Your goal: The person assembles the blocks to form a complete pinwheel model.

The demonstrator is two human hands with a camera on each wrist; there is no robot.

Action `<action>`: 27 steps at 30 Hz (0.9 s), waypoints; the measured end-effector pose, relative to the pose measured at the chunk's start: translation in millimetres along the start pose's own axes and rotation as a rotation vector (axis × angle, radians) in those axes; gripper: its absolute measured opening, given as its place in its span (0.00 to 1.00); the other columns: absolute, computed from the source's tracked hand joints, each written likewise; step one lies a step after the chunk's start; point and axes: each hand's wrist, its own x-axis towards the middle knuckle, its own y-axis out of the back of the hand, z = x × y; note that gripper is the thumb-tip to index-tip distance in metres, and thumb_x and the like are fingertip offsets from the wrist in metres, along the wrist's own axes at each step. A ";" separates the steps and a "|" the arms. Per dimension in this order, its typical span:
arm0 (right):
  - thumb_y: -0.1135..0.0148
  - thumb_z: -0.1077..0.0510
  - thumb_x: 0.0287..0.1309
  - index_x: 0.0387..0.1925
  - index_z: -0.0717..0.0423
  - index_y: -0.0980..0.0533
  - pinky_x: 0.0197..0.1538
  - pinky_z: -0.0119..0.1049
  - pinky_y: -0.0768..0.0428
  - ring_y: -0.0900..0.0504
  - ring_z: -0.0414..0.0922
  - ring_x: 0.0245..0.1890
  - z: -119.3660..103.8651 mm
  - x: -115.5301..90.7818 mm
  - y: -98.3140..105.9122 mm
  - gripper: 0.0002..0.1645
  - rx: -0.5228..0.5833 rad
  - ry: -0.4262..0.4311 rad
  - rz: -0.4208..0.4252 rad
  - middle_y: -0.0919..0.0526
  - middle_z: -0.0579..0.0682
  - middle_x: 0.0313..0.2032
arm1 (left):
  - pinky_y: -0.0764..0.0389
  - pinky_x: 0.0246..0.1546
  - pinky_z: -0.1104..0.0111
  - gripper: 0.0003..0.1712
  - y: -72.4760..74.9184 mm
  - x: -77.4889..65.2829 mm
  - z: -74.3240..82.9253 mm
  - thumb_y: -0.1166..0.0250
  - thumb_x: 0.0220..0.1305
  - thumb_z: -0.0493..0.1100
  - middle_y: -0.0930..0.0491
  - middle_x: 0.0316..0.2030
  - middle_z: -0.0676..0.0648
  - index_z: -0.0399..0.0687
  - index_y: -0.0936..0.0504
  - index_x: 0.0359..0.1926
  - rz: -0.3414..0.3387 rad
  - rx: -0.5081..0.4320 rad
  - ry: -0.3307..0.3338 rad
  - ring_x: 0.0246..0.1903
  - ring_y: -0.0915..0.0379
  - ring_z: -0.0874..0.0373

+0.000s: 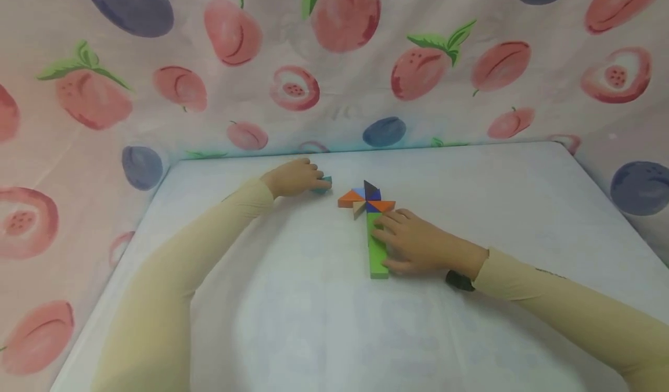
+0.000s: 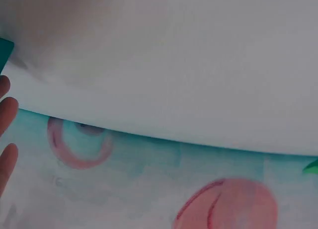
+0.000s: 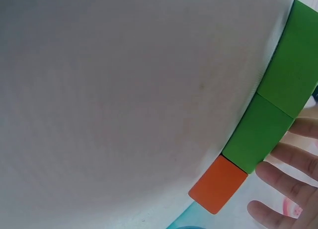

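My left hand (image 1: pixel 294 178) pinches a small teal block (image 1: pixel 327 180) near the table's far side; the thumb is hidden. At the left wrist view's edge, part of that teal block (image 2: pixel 5 52) shows above fingertips. My right hand (image 1: pixel 418 241) rests its fairly straight fingers on a column of green blocks (image 1: pixel 378 264), with the thumb at the column's right side. In the right wrist view, two green blocks (image 3: pixel 258 132) stand end to end beside an orange block (image 3: pixel 218 184). Above the column, triangular blocks form a pinwheel: orange (image 1: pixel 347 199), dark blue (image 1: pixel 374 194), light blue (image 1: pixel 358 192) and plain wood (image 1: pixel 358 208).
A white-covered table (image 1: pixel 292 322) lies under everything. Fruit-patterned cloth (image 1: pixel 345 90) rises behind its far edge and at both sides. A dark object (image 1: pixel 460 280) sits under the right wrist.
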 end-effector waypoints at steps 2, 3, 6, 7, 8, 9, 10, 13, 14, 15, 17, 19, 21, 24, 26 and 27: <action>0.46 0.36 0.57 0.57 0.55 0.30 0.61 0.51 0.31 0.29 0.52 0.57 0.5 -0.4 -0.6 0.35 -0.001 0.002 0.002 0.27 0.54 0.56 | 0.25 0.47 0.62 0.24 -1.5 -8.5 7.0 0.42 0.61 0.31 0.19 0.42 0.48 0.59 0.27 0.55 0.006 -0.013 0.004 0.42 0.23 0.53; 0.46 0.36 0.57 0.58 0.55 0.30 0.61 0.51 0.31 0.29 0.52 0.57 0.7 -0.5 -0.6 0.35 -0.003 0.002 0.002 0.27 0.54 0.56 | 0.26 0.47 0.63 0.24 -1.8 -12.3 10.7 0.41 0.61 0.32 0.19 0.41 0.49 0.59 0.27 0.55 0.011 -0.017 0.003 0.41 0.23 0.53; 0.46 0.36 0.57 0.58 0.55 0.30 0.61 0.52 0.31 0.29 0.52 0.58 1.3 -0.7 -1.0 0.35 -0.003 0.007 0.005 0.27 0.55 0.56 | 0.25 0.46 0.63 0.23 -0.8 -21.9 22.3 0.39 0.60 0.32 0.19 0.39 0.49 0.58 0.27 0.54 0.034 -0.016 -0.004 0.39 0.23 0.54; 0.47 0.36 0.58 0.58 0.55 0.30 0.61 0.52 0.31 0.29 0.52 0.58 1.4 -0.8 -1.0 0.35 -0.005 0.007 0.004 0.27 0.55 0.56 | 0.25 0.46 0.64 0.22 0.5 -24.8 26.6 0.39 0.60 0.33 0.19 0.39 0.50 0.58 0.27 0.54 0.039 -0.017 -0.007 0.39 0.23 0.55; 0.47 0.36 0.58 0.58 0.55 0.30 0.61 0.52 0.31 0.29 0.53 0.58 1.3 -0.9 -0.8 0.35 -0.004 0.008 0.004 0.27 0.55 0.56 | 0.25 0.46 0.64 0.22 2.4 -27.3 31.0 0.38 0.60 0.33 0.19 0.39 0.50 0.58 0.27 0.53 0.044 -0.015 -0.011 0.39 0.23 0.55; 0.47 0.36 0.58 0.58 0.55 0.30 0.62 0.52 0.31 0.29 0.53 0.58 1.3 -0.8 -0.7 0.35 -0.001 0.009 0.004 0.27 0.55 0.57 | 0.25 0.47 0.63 0.22 3.6 -29.2 35.1 0.38 0.60 0.33 0.19 0.39 0.50 0.57 0.26 0.53 0.049 -0.019 -0.016 0.39 0.23 0.55; 0.47 0.36 0.58 0.58 0.55 0.30 0.62 0.52 0.31 0.29 0.53 0.58 1.2 -0.9 -0.5 0.35 0.001 0.010 0.003 0.27 0.55 0.57 | 0.24 0.48 0.63 0.22 5.3 -31.1 40.0 0.38 0.60 0.34 0.19 0.40 0.50 0.58 0.26 0.53 0.052 -0.017 -0.016 0.40 0.23 0.55; 0.47 0.36 0.58 0.58 0.55 0.31 0.62 0.52 0.31 0.29 0.53 0.58 1.2 -0.9 0.0 0.35 0.001 0.011 0.004 0.27 0.56 0.57 | 0.25 0.50 0.63 0.22 12.0 -34.1 55.5 0.37 0.60 0.35 0.19 0.42 0.50 0.59 0.26 0.53 0.052 -0.024 -0.016 0.41 0.23 0.56; 0.47 0.36 0.58 0.58 0.55 0.31 0.62 0.52 0.31 0.29 0.53 0.58 1.6 -0.8 0.0 0.35 -0.001 0.012 0.006 0.27 0.56 0.57 | 0.25 0.50 0.64 0.22 13.8 -33.8 60.9 0.37 0.60 0.35 0.19 0.42 0.51 0.59 0.26 0.53 0.055 -0.026 -0.014 0.41 0.23 0.56; 0.47 0.36 0.58 0.58 0.55 0.31 0.62 0.52 0.31 0.29 0.53 0.58 2.0 -0.7 -0.1 0.35 -0.002 0.013 0.008 0.27 0.56 0.57 | 0.25 0.50 0.64 0.22 15.2 -33.1 66.3 0.37 0.60 0.35 0.18 0.42 0.51 0.60 0.26 0.54 0.058 -0.027 -0.010 0.42 0.23 0.56; 0.47 0.36 0.58 0.58 0.55 0.31 0.62 0.51 0.31 0.29 0.53 0.58 2.6 -0.6 -0.3 0.35 -0.005 0.015 0.015 0.27 0.56 0.57 | 0.25 0.49 0.65 0.22 19.2 -31.1 77.1 0.37 0.60 0.36 0.18 0.41 0.51 0.60 0.26 0.53 0.073 -0.022 -0.008 0.40 0.23 0.57; 0.46 0.36 0.57 0.58 0.55 0.30 0.62 0.51 0.31 0.29 0.53 0.58 3.1 -0.6 -0.8 0.35 -0.008 0.016 0.018 0.27 0.56 0.57 | 0.25 0.48 0.66 0.22 21.3 -27.6 86.5 0.37 0.60 0.37 0.18 0.41 0.52 0.61 0.26 0.54 0.089 -0.013 -0.005 0.40 0.24 0.57; 0.46 0.36 0.57 0.58 0.55 0.30 0.62 0.52 0.32 0.29 0.53 0.58 3.0 -0.6 -1.1 0.35 -0.008 0.014 0.017 0.27 0.56 0.57 | 0.25 0.47 0.67 0.23 23.6 -23.8 94.6 0.37 0.60 0.37 0.19 0.41 0.52 0.62 0.27 0.55 0.106 -0.005 -0.002 0.39 0.24 0.57; 0.46 0.36 0.57 0.58 0.55 0.30 0.62 0.52 0.32 0.29 0.54 0.58 2.1 -0.4 -1.1 0.36 -0.007 0.013 0.012 0.27 0.56 0.57 | 0.25 0.47 0.67 0.26 27.2 -19.0 103.3 0.38 0.61 0.38 0.19 0.40 0.52 0.64 0.29 0.59 0.109 -0.008 0.018 0.39 0.24 0.57; 0.47 0.36 0.58 0.58 0.55 0.30 0.62 0.52 0.32 0.29 0.54 0.58 1.4 -0.1 -0.7 0.36 -0.006 0.012 0.010 0.27 0.56 0.57 | 0.25 0.49 0.66 0.26 29.4 -17.1 106.6 0.40 0.62 0.38 0.19 0.40 0.51 0.63 0.31 0.60 0.107 -0.033 0.061 0.40 0.23 0.57; 0.46 0.36 0.58 0.58 0.56 0.30 0.62 0.52 0.32 0.29 0.54 0.58 1.1 0.0 -0.6 0.36 -0.006 0.013 0.011 0.27 0.56 0.57 | 0.25 0.50 0.65 0.25 30.6 -16.7 107.5 0.40 0.63 0.38 0.18 0.39 0.51 0.61 0.30 0.59 0.104 -0.048 0.092 0.40 0.23 0.56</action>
